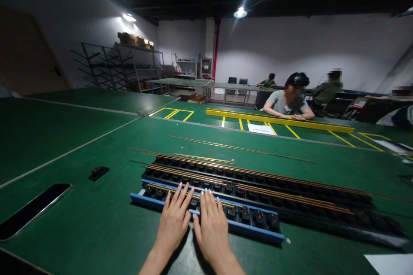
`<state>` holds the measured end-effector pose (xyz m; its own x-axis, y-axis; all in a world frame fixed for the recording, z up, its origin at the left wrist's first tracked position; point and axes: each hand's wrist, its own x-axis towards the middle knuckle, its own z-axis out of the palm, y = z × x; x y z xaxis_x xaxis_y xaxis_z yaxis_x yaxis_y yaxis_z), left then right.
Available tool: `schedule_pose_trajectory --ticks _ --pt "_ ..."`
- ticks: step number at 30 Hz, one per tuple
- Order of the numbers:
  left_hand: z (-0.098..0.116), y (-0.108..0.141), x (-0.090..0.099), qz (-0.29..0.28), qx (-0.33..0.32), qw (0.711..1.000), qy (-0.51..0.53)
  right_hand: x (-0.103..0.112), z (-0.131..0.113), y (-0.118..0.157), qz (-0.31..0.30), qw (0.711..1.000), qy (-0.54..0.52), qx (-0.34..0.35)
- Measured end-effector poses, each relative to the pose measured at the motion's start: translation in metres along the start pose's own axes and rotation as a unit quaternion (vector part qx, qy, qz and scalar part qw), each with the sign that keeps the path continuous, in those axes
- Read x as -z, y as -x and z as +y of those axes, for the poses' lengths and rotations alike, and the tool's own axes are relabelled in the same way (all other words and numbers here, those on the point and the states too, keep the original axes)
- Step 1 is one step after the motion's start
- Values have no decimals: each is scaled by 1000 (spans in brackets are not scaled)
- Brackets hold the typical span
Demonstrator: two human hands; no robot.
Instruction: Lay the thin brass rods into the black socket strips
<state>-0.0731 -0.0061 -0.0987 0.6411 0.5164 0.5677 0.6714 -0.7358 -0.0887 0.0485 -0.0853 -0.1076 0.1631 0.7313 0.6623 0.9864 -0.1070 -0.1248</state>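
Observation:
My left hand lies with its fingers stretched over a blue channel-shaped rail, near its middle. Right beside it, my right hand rests on the same rail, fingers straight and the thumb near the front edge. Black blocks sit in a row inside the rail, and thin brass-coloured rods run along them; my fingers cover part of both. Behind it, a longer black rail of similar blocks carries several copper-coloured rods. Neither hand is wrapped round anything.
Loose thin rods lie farther back on the green table. A phone and a small black part lie left. Paper is at the lower right. Across the table, a person sits behind a yellow rail.

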Motion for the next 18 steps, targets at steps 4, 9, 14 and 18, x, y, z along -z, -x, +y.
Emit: schedule_pose_trajectory --ticks 4,9,14,18 --pt "1 0 -1 7 4 1000 0 -2 1 0 21 1000 -18 -9" --pt "2 0 -4 7 1 1000 -15 -4 0 0 26 999 -28 -16" --pt "3 0 -6 14 3 1000 -16 -6 0 0 31 999 -31 -19" --pt "3 -1 -5 14 7 1000 11 -6 0 0 31 999 -32 -20"
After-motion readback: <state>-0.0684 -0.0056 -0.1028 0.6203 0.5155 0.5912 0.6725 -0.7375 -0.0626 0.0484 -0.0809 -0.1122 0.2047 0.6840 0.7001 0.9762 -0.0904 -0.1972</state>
